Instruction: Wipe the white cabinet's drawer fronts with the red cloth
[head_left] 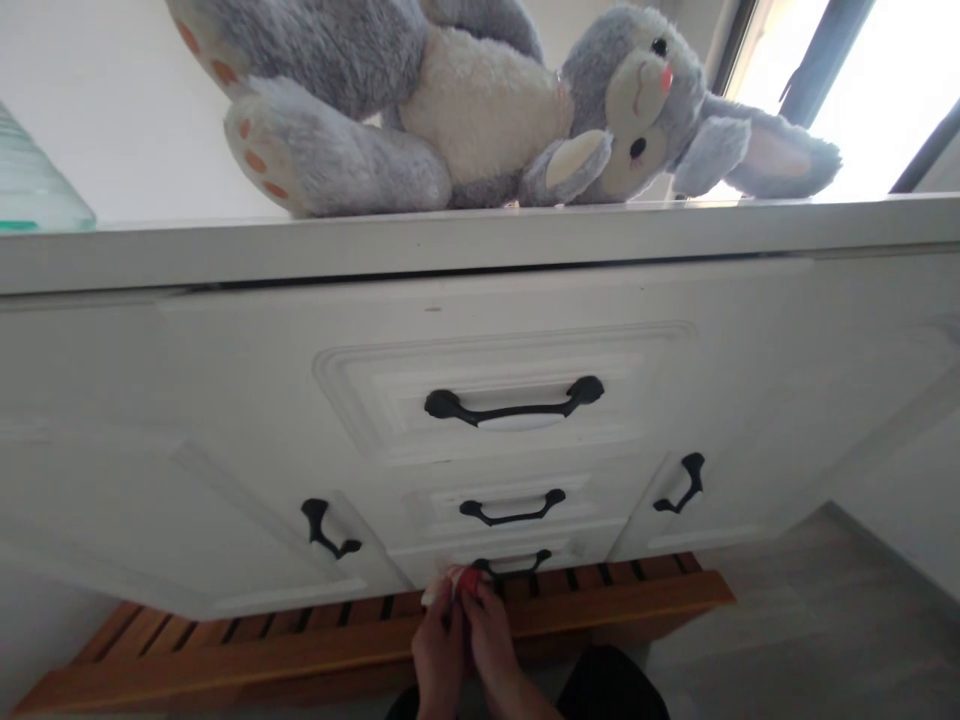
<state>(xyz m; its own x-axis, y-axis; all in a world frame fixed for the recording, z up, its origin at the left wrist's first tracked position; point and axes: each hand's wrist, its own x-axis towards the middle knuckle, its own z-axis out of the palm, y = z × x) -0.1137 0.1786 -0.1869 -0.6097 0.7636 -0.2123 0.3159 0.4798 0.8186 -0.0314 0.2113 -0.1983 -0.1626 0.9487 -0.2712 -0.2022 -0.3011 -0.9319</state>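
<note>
Item: small crumpled red-and-white soft piece point(454, 580), cloth or wrapper, too small to tell which. Location: low in front of the white cabinet's bottom drawer point(517, 555), above the slatted wooden rack point(600, 600). Left hand point(439, 645) and right hand point(487, 640) are pinching it together, fingers point(450, 600) clenched on it. Handling, as judged: light, limp, unbreakable; gripping at its edges is suiting it best. Grey plush rabbit point(480, 100) is lying on top.

Grey plush bunny point(487, 110) with cream belly, orange paw spots, pink cheek. White cabinet point(225, 400), black handles point(514, 404). Orangey-brown slatted wood rack point(300, 650) underneath, and a red-and-white thing point(454, 580) in the hands.
</note>
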